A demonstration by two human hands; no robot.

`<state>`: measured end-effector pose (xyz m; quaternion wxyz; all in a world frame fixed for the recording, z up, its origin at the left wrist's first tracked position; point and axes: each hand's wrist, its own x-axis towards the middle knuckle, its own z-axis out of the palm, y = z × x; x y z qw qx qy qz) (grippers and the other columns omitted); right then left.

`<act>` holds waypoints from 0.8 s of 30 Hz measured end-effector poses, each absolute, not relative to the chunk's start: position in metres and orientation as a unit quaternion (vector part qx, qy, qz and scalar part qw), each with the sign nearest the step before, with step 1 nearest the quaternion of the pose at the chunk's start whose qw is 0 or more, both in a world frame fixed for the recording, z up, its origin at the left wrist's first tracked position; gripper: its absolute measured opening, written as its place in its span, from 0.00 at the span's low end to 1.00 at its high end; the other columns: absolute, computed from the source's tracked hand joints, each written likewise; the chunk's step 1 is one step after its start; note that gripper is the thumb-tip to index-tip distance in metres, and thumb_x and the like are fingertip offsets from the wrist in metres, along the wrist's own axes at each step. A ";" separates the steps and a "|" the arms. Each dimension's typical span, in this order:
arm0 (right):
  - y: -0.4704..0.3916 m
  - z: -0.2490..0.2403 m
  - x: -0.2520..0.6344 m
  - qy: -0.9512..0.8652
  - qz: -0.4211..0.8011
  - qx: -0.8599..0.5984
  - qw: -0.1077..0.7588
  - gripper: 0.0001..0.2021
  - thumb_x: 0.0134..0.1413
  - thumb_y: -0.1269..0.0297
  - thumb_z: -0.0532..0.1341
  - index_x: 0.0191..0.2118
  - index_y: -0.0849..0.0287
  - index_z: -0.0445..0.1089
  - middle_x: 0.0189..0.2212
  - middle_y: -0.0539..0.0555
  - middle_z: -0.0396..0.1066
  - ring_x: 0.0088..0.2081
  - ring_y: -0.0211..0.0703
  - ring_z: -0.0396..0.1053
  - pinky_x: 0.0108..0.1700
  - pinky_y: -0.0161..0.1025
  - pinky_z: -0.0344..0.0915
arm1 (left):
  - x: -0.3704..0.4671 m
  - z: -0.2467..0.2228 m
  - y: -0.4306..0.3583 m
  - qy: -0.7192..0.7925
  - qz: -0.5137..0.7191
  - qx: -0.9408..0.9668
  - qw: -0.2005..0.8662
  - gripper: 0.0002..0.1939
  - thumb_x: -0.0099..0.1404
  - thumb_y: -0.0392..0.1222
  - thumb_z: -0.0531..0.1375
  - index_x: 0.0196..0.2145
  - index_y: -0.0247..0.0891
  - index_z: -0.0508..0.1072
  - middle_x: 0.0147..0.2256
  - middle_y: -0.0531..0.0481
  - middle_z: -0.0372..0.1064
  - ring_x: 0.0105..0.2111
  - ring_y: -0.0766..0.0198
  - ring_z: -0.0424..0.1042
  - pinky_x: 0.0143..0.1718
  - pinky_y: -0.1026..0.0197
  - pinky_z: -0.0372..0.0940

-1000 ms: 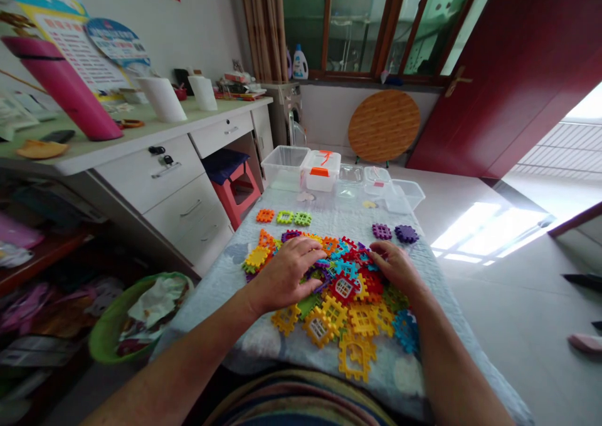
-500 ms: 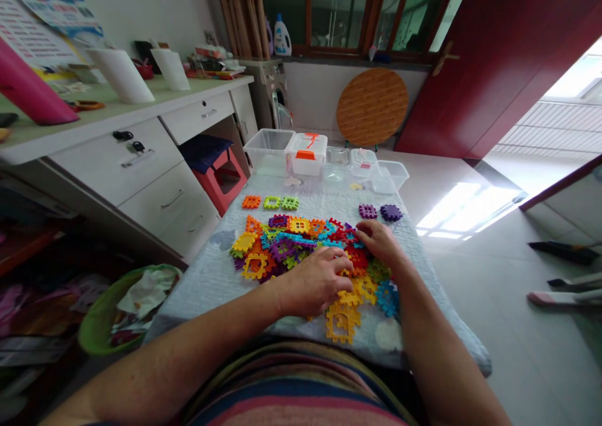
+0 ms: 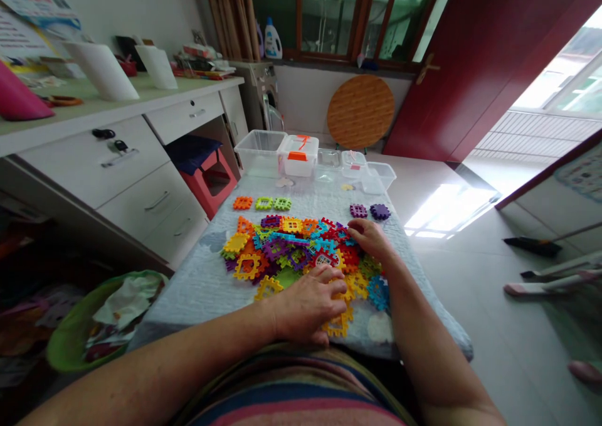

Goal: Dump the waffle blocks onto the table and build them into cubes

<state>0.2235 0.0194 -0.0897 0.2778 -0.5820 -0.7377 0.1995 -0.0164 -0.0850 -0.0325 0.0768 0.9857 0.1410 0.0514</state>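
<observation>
A heap of colourful notched plastic building blocks (image 3: 286,253) lies across the table in front of me. My left hand (image 3: 313,303) is over the near side of the heap, its fingers arched and apart, partly covering a yellow block (image 3: 338,329). A lime green block (image 3: 286,277) and another yellow block (image 3: 268,287) lie just left of it. My right hand (image 3: 371,236) rests at the heap's right edge, its bent fingertips touching red blocks (image 3: 348,253); the undersides of its fingers are hidden. A blue block (image 3: 377,293) lies below my right wrist.
Beyond the heap lie an orange block (image 3: 243,203), two lime green blocks (image 3: 282,204) and two purple blocks (image 3: 380,211). Clear plastic boxes (image 3: 261,156) and a box with orange clasps (image 3: 298,161) line the far end. A green bin (image 3: 61,344) stands at lower left.
My left hand has drawn back toward me onto the yellow block, uncovering lime green and yellow blocks beside it. My right hand stays at the heap's edge. The view has shifted slightly right.
</observation>
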 end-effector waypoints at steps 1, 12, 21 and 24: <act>0.020 -0.089 0.224 -0.735 0.203 -0.584 0.279 0.11 0.54 0.60 0.58 0.38 0.60 0.74 0.30 0.52 0.76 0.31 0.42 0.71 0.36 0.37 0.65 | -0.016 -0.033 -0.085 0.144 0.055 0.985 0.073 0.19 0.54 0.51 0.67 0.40 0.38 0.73 0.49 0.43 0.69 0.55 0.47 0.60 0.58 0.45 0.52; 0.003 -0.031 0.236 -0.736 0.186 -0.549 0.350 0.12 0.55 0.59 0.60 0.41 0.59 0.73 0.35 0.55 0.76 0.35 0.42 0.72 0.43 0.42 0.68 | -0.019 -0.054 -0.067 0.189 0.155 0.966 0.078 0.05 0.65 0.38 0.58 0.32 0.38 0.74 0.39 0.47 0.71 0.48 0.56 0.65 0.53 0.52 0.58; -0.069 -0.021 0.209 -0.818 0.207 -0.479 0.242 0.04 0.56 0.64 0.61 0.35 0.57 0.71 0.33 0.52 0.70 0.35 0.40 0.68 0.40 0.39 0.64 | -0.026 -0.054 -0.049 0.250 0.206 0.934 0.152 0.06 0.62 0.31 0.58 0.34 0.38 0.74 0.34 0.49 0.72 0.40 0.59 0.67 0.46 0.56 0.60; -0.090 -0.030 0.197 -0.835 0.192 -0.476 0.196 0.09 0.53 0.60 0.65 0.38 0.57 0.70 0.38 0.54 0.68 0.41 0.43 0.66 0.44 0.41 0.64 | -0.026 -0.052 -0.046 0.270 0.217 0.928 0.136 0.06 0.62 0.32 0.59 0.36 0.38 0.75 0.35 0.48 0.73 0.41 0.58 0.67 0.45 0.56 0.61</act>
